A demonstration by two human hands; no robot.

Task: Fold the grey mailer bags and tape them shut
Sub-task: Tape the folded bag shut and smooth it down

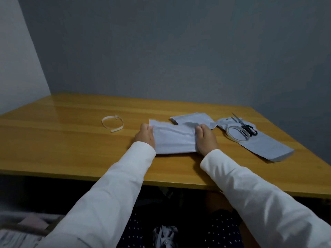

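Observation:
A grey mailer bag (173,139) lies creased on the wooden table (71,140) in front of me. My left hand (145,135) grips its left edge and my right hand (206,138) grips its right edge. Just behind it lies a second grey mailer (193,119), partly covered by the one I hold. A stack of flat grey mailers (265,147) lies to the right. On that stack rest a roll of clear tape (238,133) and black-handled scissors (245,127).
A curled white strip (112,122) lies on the table to the left of the bags. Grey walls close off the table's back and right sides. The table's front edge runs just under my forearms.

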